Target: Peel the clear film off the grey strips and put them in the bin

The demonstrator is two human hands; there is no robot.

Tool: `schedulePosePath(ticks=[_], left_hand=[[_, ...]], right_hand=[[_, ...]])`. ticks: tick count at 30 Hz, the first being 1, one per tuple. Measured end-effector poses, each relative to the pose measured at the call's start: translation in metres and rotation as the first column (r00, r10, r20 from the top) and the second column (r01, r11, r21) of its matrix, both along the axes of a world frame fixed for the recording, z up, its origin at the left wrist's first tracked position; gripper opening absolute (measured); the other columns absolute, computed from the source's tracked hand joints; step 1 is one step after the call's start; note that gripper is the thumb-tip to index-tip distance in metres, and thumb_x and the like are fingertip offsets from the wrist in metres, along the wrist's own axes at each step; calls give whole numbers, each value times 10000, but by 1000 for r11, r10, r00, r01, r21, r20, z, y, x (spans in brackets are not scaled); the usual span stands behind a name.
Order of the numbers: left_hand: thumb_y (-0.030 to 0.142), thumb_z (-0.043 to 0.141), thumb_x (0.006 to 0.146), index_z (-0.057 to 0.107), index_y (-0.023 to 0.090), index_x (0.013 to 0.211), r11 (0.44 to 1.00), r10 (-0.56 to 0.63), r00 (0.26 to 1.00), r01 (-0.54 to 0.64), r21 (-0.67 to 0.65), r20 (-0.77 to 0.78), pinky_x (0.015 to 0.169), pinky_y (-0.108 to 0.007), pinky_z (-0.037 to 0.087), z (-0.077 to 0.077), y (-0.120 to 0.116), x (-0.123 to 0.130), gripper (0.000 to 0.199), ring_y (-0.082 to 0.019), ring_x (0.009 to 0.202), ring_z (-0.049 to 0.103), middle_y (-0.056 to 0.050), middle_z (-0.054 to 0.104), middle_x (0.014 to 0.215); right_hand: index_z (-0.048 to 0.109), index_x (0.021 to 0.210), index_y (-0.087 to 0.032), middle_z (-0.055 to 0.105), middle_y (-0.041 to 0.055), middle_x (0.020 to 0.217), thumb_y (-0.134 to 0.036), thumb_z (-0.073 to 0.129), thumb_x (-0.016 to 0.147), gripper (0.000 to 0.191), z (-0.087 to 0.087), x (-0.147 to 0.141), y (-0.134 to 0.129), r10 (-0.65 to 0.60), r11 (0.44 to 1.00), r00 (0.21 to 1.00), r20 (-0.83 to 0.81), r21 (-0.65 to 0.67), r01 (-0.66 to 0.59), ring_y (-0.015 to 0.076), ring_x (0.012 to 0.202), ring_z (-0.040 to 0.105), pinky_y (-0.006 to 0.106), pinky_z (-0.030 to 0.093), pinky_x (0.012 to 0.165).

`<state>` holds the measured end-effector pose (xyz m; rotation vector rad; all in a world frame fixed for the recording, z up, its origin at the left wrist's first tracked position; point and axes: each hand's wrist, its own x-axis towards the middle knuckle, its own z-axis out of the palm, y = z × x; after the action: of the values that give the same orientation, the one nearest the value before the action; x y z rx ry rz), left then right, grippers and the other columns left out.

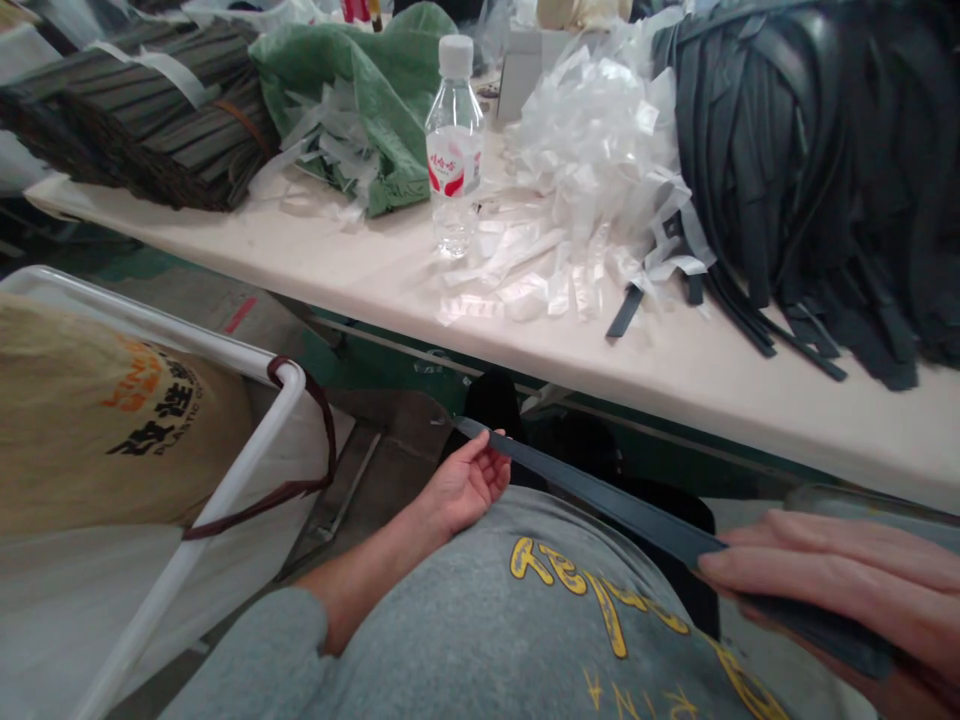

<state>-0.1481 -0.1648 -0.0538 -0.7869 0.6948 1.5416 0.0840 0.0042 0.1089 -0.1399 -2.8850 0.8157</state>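
Dark strip point(600, 492) spanning left hand point(466, 484) and right hand point(847, 585), fingers point(493, 468) pinching it, table edge point(495, 343) running beyond, white rail point(251, 455) standing left.

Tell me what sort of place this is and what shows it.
Likely a workshop or small factory: dark strips heaped on a table, plastic scraps piled beside them, and a single strip being held.

Soft, even light; tabletop point(315, 265) bright, floor point(379, 375) beneath dim. Glare on clear plastic scraps point(600, 130), highlights on bottle point(454, 150). Right hand point(847, 580), near right, slightly blurred. Wide-angle stretching, softness toward edges.
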Motion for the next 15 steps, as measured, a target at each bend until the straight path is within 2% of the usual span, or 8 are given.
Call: schedulePosePath(ticks=[3, 7, 11, 15], left_hand=[[195, 508, 950, 662, 97, 931, 999, -34, 999, 34, -19, 12, 561, -236, 544, 5, 0, 1, 183, -129, 581, 678, -46, 709, 698], [190, 487, 952, 659, 97, 936, 999, -40, 999, 41, -24, 10, 604, -258, 548, 7, -2, 0, 196, -145, 609, 685, -52, 705, 693], [205, 494, 949, 659, 90, 1021, 999, -28, 1000, 28, 32, -10, 670, -262, 552, 3, -7, -3, 213, -152, 705, 708, -85, 737, 815], [252, 449, 972, 652, 87, 1083, 991, -97, 995, 100, 93, -39, 669, -283, 558, 1, -11, -2, 284, -159, 700, 707, -114, 744, 896]], right_hand=[[627, 1127, -328, 716, -7, 891, -191, 447, 932, 299, -6, -26, -11, 105, 993, 992, -64, 61, -101, 172, 767, 689, 257, 560, 710], [589, 1084, -254, 709, 20, 852, -128, 403, 947, 263, -17, -60, -21, 173, 984, 982, -75, -14, -175, 152, 707, 673, 261, 522, 632], [601, 1034, -261, 695, 17, 784, -197, 391, 978, 226, -11, -57, -17, 234, 971, 972, -32, -38, -235, 155, 652, 662, 270, 507, 577], [607, 1042, -273, 703, 15, 797, -209, 409, 969, 222, 2, -44, -9, 246, 969, 968, -46, 23, -245, 154, 645, 671, 264, 514, 574]])
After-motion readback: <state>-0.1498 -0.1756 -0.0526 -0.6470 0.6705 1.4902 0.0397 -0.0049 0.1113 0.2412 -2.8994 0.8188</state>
